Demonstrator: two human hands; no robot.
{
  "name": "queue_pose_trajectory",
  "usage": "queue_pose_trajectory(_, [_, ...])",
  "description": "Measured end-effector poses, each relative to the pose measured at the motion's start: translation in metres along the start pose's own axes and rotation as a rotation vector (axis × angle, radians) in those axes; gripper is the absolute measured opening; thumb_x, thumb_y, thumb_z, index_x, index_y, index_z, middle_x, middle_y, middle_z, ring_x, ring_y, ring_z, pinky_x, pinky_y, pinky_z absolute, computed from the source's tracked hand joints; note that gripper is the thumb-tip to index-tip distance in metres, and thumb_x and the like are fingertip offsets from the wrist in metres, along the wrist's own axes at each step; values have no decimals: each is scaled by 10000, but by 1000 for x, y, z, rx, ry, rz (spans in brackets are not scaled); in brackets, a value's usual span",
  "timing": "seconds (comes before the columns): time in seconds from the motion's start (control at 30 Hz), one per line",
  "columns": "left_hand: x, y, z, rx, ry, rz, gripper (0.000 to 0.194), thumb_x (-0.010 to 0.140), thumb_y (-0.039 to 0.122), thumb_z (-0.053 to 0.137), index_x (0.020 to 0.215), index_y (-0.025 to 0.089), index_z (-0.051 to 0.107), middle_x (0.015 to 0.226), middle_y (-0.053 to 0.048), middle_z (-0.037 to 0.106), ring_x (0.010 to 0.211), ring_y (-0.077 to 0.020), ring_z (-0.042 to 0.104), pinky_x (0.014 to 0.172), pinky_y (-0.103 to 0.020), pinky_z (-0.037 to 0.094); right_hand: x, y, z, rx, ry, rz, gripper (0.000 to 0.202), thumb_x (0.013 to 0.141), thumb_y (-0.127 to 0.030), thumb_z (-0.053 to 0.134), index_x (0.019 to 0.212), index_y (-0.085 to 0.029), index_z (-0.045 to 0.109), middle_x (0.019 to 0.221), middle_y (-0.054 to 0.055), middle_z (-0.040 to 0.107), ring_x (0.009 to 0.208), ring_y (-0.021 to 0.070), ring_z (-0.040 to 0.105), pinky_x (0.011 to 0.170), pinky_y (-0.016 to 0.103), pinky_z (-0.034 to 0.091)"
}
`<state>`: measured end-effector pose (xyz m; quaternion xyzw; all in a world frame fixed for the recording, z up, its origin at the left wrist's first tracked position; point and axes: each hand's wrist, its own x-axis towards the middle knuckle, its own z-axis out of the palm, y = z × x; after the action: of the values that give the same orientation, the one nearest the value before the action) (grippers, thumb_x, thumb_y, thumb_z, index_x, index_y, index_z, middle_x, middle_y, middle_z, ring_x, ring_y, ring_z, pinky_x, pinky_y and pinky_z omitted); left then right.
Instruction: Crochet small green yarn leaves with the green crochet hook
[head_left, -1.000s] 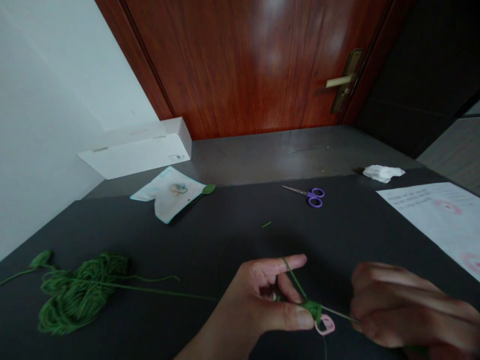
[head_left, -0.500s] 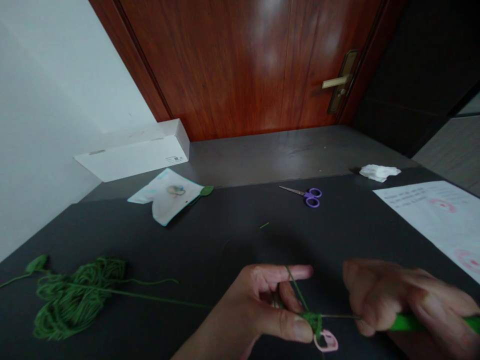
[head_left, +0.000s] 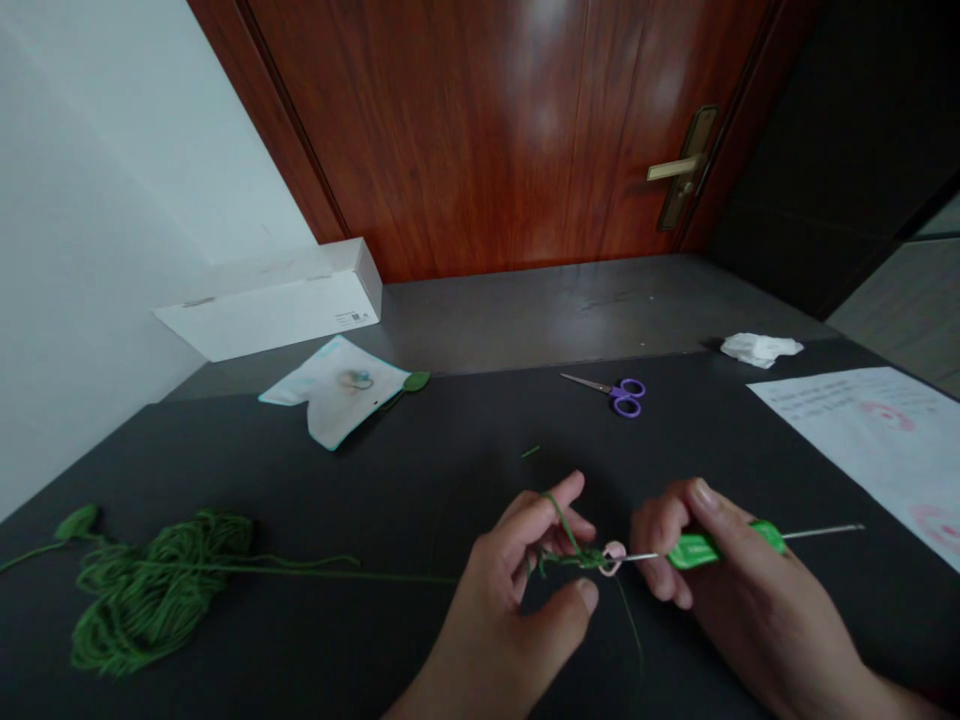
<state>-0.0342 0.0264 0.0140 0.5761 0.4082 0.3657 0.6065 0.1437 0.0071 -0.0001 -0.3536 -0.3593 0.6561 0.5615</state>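
Note:
My right hand [head_left: 731, 585] is closed around the green handle of a double-ended crochet hook [head_left: 697, 550], its thumb on top. One thin metal end points left into a small green crochet piece [head_left: 589, 560]; the other sticks out to the right. A pink stitch marker [head_left: 613, 558] hangs at the right end of the piece. My left hand [head_left: 517, 600] holds the green yarn [head_left: 562, 520], which loops over its index finger. Its thumb stands apart below the piece, and the curled fingers partly hide where the yarn runs. A thin loose strand dangles below the marker.
A green yarn skein [head_left: 165, 590] lies left, its strand running to my left hand. Purple scissors [head_left: 619, 393], a white pouch [head_left: 352, 385], a white box [head_left: 277, 305], crumpled tissue [head_left: 759, 348] and a printed sheet [head_left: 877, 430] lie farther back on the dark table.
Both hands have risen, with the piece and marker. My right hand has turned over, so the hook's handle and far end now show. My left thumb has lifted away from the piece.

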Motion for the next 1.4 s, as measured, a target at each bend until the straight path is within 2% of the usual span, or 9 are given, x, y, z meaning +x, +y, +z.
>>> queue_pose_trajectory(0.47, [1,6,8,108,187,-93,458,745,259,720,1196,274,641,810,0,671,805,-180,618,868,-331,442,0,6,3,-44,-10,-28,428,965,-423,378,719,-205,654,626,11,605,565,134,484,556,242,426])
queue_pose_trajectory(0.7, [3,-3,13,-109,194,-195,587,693,205,741,1259,180,588,712,28,628,717,-154,579,791,-298,445,-9,-4,-1,-899,-225,-678,335,977,-379,375,892,-203,647,748,71,659,677,197,602,596,311,483])
queue_pose_trajectory(0.8, [3,-3,14,-184,213,-211,610,676,219,760,1259,165,586,690,40,598,683,-140,547,766,-291,433,-9,-10,4,-1346,-275,-1020,304,953,-311,446,794,-174,665,606,64,645,533,178,556,493,305,441])
queue_pose_trajectory(0.9, [3,-2,14,-282,190,-219,570,662,180,764,1214,166,622,673,48,576,652,-119,513,741,-276,414,-6,-6,9,-1491,-228,-1167,335,939,-265,462,676,-176,649,496,31,574,460,153,486,437,298,375])
queue_pose_trajectory(1.03, [5,-5,9,-422,42,-307,523,583,173,814,1093,185,699,626,51,569,593,-106,480,695,-278,389,-1,1,0,-1593,-314,-1211,194,869,-233,578,696,-214,663,498,-11,596,474,145,496,553,345,430])
queue_pose_trajectory(1.17, [5,-3,0,-434,-125,-341,197,582,205,821,758,144,756,624,19,610,641,-129,543,875,-350,371,-3,-7,-19,-1476,-527,-1223,215,907,-331,540,808,-222,696,630,8,708,546,169,587,663,385,460])
queue_pose_trajectory(1.23, [4,1,-4,-422,-138,-345,212,604,197,812,804,154,756,633,24,624,672,-139,582,940,-376,345,-8,-12,-25,-1329,-515,-1219,278,948,-337,461,898,-205,701,689,31,734,620,190,638,720,383,470])
queue_pose_trajectory(1.3, [4,6,-6,-411,-130,-339,301,624,179,801,920,166,748,628,36,631,670,-144,613,960,-385,342,-14,-14,-29,-1207,-289,-1093,297,967,-314,409,995,-211,686,710,43,742,671,219,660,777,414,467])
queue_pose_trajectory(1.4, [3,10,-7,-410,-143,-354,395,628,156,800,1016,179,729,631,40,646,640,-123,605,933,-357,361,-18,-15,-34,-990,-301,-869,312,929,-448,465,1031,-265,697,770,42,761,673,242,677,749,428,497])
